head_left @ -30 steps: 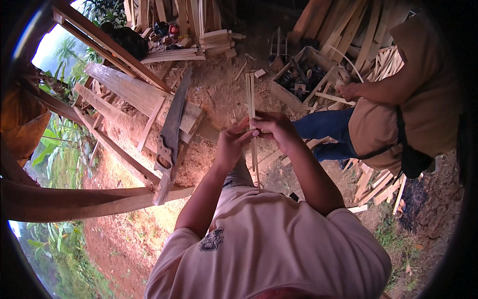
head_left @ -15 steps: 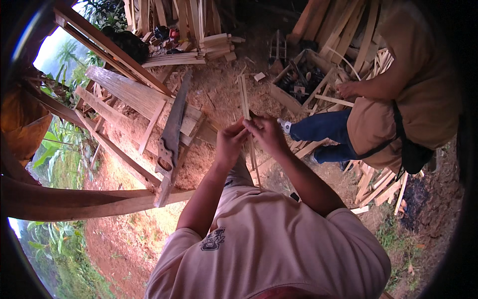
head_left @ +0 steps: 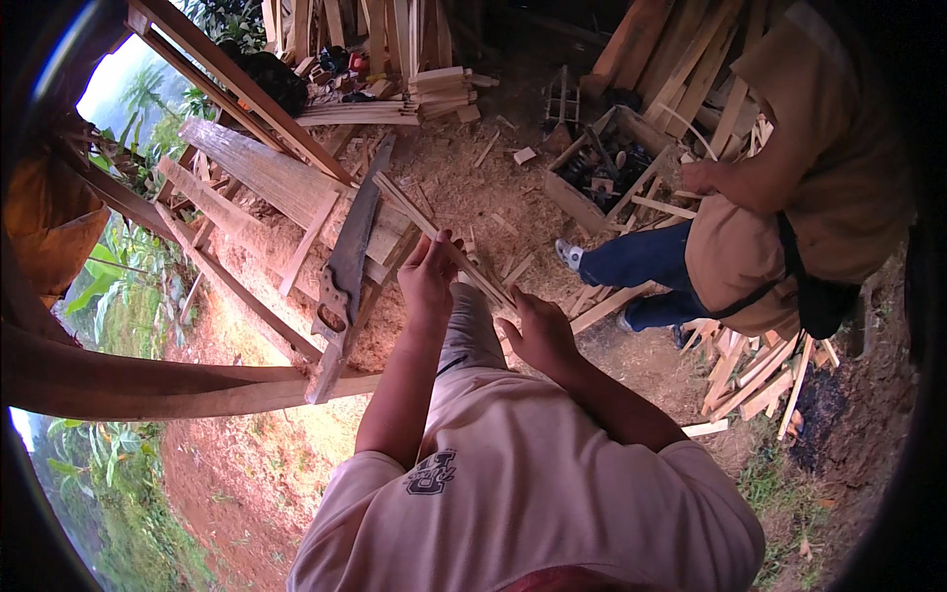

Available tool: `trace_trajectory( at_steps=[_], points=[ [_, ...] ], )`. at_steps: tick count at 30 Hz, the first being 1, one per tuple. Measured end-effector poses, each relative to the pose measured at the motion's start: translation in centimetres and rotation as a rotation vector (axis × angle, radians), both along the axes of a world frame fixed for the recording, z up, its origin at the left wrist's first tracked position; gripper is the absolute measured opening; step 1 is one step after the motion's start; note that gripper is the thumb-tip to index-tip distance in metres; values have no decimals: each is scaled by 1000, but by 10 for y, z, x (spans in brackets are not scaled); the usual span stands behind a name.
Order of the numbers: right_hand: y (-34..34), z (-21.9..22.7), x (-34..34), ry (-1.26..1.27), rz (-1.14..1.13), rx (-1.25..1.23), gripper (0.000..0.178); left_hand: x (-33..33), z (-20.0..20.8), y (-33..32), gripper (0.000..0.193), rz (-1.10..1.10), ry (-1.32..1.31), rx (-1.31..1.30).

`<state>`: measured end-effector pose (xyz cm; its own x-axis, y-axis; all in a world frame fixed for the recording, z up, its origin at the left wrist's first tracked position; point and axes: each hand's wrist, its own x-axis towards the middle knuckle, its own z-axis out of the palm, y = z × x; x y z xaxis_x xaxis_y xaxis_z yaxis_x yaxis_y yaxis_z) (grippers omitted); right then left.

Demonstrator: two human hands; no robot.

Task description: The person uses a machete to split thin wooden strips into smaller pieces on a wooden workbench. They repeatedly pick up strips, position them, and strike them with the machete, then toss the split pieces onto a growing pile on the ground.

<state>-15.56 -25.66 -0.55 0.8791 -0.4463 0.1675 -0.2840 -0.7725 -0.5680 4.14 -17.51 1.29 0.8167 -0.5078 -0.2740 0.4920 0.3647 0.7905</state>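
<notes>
A thin wooden strip point(head_left: 402, 202) lies slantwise before my chest, its far end up toward the left. My left hand point(head_left: 428, 279) is closed round its middle with the fingers pinched. At its near end, my right hand point(head_left: 543, 333) holds the strip between thumb and fingers. A handsaw point(head_left: 349, 247) with a wooden handle rests on the bench to the left of my left hand, its blade tip pointing away from me.
The bench of rough planks point(head_left: 266, 183) stands at left. A wooden toolbox point(head_left: 577, 202) sits on the shaving-strewn ground at the far right. At right a co-worker point(head_left: 755, 247) stands close by; offcuts point(head_left: 755, 380) lie beside them. Stacked strips point(head_left: 439, 94) are at the back.
The strip has swung from nearly upright in view to a slant, far end leftward. My hands have moved apart, the left drawing left and the right going lower right.
</notes>
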Motion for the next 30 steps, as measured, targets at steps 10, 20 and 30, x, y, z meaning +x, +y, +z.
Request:
trace_trajectory(
  at_steps=[10,20,30],
  points=[
    [5,24,16,-4,-40,-182,41,-40,2,3,28,9,60,-27],
    [-2,2,15,55,-39,-212,19,-68,-2,0,34,54,80,-6],
    [-34,31,-28,29,91,-77,18,-62,49,65,63,-98,-1688,784]
  ],
)
